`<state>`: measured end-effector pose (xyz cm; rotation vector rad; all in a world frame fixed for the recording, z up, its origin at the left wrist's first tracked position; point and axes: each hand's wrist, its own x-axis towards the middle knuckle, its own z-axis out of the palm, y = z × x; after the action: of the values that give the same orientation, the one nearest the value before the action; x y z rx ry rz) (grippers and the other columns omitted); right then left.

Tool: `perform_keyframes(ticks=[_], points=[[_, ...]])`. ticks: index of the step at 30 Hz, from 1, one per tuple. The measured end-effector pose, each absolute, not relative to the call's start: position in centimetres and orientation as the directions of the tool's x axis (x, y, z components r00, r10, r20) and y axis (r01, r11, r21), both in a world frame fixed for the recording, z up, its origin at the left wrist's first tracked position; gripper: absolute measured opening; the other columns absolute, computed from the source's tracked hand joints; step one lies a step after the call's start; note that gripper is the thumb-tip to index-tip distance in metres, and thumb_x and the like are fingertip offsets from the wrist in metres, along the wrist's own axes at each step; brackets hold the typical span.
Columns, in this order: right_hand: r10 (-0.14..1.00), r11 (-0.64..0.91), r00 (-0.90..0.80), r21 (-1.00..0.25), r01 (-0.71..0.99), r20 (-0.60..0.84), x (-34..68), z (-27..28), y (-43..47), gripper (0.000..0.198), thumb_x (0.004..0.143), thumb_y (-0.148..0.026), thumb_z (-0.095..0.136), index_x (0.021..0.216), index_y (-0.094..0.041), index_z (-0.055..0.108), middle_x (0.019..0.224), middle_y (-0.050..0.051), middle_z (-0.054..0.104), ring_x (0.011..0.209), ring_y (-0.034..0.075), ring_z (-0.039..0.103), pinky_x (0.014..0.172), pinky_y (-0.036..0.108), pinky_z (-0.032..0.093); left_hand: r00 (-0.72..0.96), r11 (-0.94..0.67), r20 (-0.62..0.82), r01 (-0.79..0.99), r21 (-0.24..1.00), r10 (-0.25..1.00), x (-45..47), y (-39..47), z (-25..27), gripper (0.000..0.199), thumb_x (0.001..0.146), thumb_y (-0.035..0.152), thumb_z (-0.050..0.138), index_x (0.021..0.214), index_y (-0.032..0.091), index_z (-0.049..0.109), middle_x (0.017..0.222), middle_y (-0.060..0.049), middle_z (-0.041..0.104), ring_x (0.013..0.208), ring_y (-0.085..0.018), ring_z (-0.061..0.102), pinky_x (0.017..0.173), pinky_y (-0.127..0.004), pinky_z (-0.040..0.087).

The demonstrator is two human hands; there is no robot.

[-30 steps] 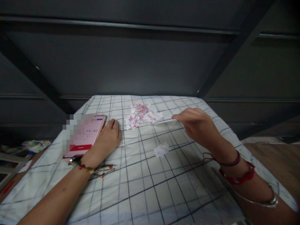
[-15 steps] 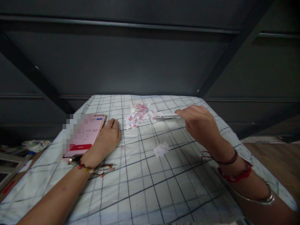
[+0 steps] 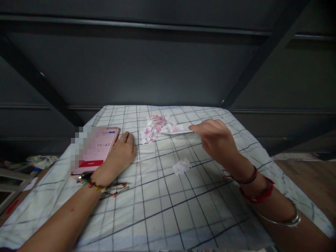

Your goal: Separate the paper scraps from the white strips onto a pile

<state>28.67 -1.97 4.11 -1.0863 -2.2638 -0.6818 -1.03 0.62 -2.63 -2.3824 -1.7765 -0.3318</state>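
My right hand [image 3: 217,141] pinches one end of a thin, flat, whitish strip [image 3: 177,131], whose exact kind I cannot make out. Its far end reaches into a pile of torn white and pink paper scraps [image 3: 152,129]. A smaller cluster of white paper scraps [image 3: 181,166] lies nearer to me, apart from the pile. My left hand [image 3: 122,155] rests flat on the cloth with its fingers stretched out, holding nothing. Right beside it, partly covered by the hand and wrist, is a pink phone [image 3: 94,150] with a timer on its screen.
A white cloth with a dark grid [image 3: 162,217] covers the table. Dark panels [image 3: 157,70] rise straight behind its far edge. Assorted items [image 3: 42,161] and a pale frame [image 3: 10,182] stand low at the left; wooden floor [image 3: 309,175] shows at the right.
My right hand has moved left, pushing the strip further along into the paper pile. The phone's timer reading has advanced. My left hand stays in place.
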Motion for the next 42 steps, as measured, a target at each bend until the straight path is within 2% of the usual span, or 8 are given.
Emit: perform_keyframes(ticks=[4,7,12,17,24,31,39,42], points=[[0.527,0.562,-0.582,0.260,0.785,0.619,27.9,3.9,-1.9,0.035,0.077,0.004,0.040,0.090,-0.016,0.066,0.071,0.002,0.065,0.070,0.018,0.052,0.066,0.030,0.034,0.264,-0.278,0.274,0.961,0.013,0.925,-1.1,0.7,-2.9,0.042,0.090,0.020,0.025,0.118,-0.001,0.048,0.129,-0.028,0.047,0.122,-0.032,0.047,0.101,-0.049,0.040],[0.537,0.579,-0.590,0.245,0.777,0.602,28.3,4.1,-2.1,0.035,0.076,0.004,0.040,0.086,-0.017,0.066,0.068,0.002,0.063,0.068,0.017,0.051,0.064,0.030,0.034,0.267,-0.285,0.283,0.958,0.025,0.921,-1.2,0.8,-3.0,0.043,0.089,0.020,0.026,0.119,-0.001,0.048,0.129,-0.028,0.048,0.122,-0.033,0.046,0.101,-0.052,0.039],[0.516,0.557,-0.542,0.220,0.801,0.663,28.2,4.0,-2.2,0.035,0.078,0.002,0.041,0.092,-0.017,0.066,0.074,0.003,0.065,0.073,0.018,0.052,0.066,0.031,0.034,0.275,-0.301,0.284,0.952,0.051,0.918,-1.2,0.8,-3.0,0.043,0.088,0.019,0.027,0.120,0.000,0.048,0.128,-0.027,0.049,0.123,-0.034,0.045,0.099,-0.056,0.040],[0.555,0.578,-0.594,0.244,0.778,0.582,27.9,3.8,-2.0,0.037,0.076,0.004,0.039,0.090,-0.017,0.066,0.071,0.002,0.064,0.070,0.017,0.051,0.065,0.031,0.034,0.265,-0.290,0.277,0.955,0.055,0.924,-1.2,0.7,-2.9,0.042,0.089,0.020,0.028,0.121,0.000,0.047,0.128,-0.026,0.049,0.123,-0.033,0.045,0.100,-0.053,0.040],[0.558,0.576,-0.538,0.172,0.799,0.632,28.2,3.8,-2.1,0.036,0.075,0.003,0.040,0.091,-0.018,0.065,0.073,0.003,0.065,0.074,0.018,0.053,0.067,0.031,0.036,0.290,-0.314,0.305,0.949,0.032,0.907,-1.3,0.8,-3.1,0.040,0.088,0.019,0.028,0.118,0.002,0.049,0.126,-0.025,0.051,0.122,-0.032,0.046,0.101,-0.054,0.039],[0.583,0.616,-0.556,0.124,0.778,0.593,29.2,3.9,-1.7,0.037,0.076,0.003,0.039,0.087,-0.020,0.065,0.073,0.001,0.065,0.073,0.016,0.055,0.070,0.029,0.038,0.271,-0.296,0.272,0.954,0.053,0.923,-1.1,0.7,-2.8,0.041,0.089,0.019,0.028,0.119,-0.001,0.049,0.128,-0.028,0.047,0.123,-0.034,0.045,0.099,-0.053,0.042],[0.517,0.704,-0.568,0.058,0.707,0.641,29.9,3.4,-0.9,0.031,0.083,-0.002,0.040,0.084,-0.021,0.065,0.075,-0.001,0.068,0.075,0.014,0.060,0.071,0.028,0.042,0.284,-0.296,0.288,0.955,-0.003,0.914,-1.1,0.6,-2.7,0.040,0.090,0.019,0.026,0.116,0.001,0.049,0.127,-0.027,0.049,0.121,-0.032,0.048,0.100,-0.050,0.041],[0.510,0.683,-0.542,0.069,0.727,0.668,30.3,3.9,-1.1,0.029,0.086,-0.004,0.042,0.082,-0.021,0.065,0.074,-0.001,0.068,0.074,0.014,0.060,0.071,0.027,0.043,0.274,-0.290,0.296,0.957,0.009,0.915,-1.2,0.6,-2.9,0.038,0.089,0.020,0.027,0.115,0.004,0.049,0.125,-0.023,0.051,0.119,-0.030,0.048,0.099,-0.049,0.042]])
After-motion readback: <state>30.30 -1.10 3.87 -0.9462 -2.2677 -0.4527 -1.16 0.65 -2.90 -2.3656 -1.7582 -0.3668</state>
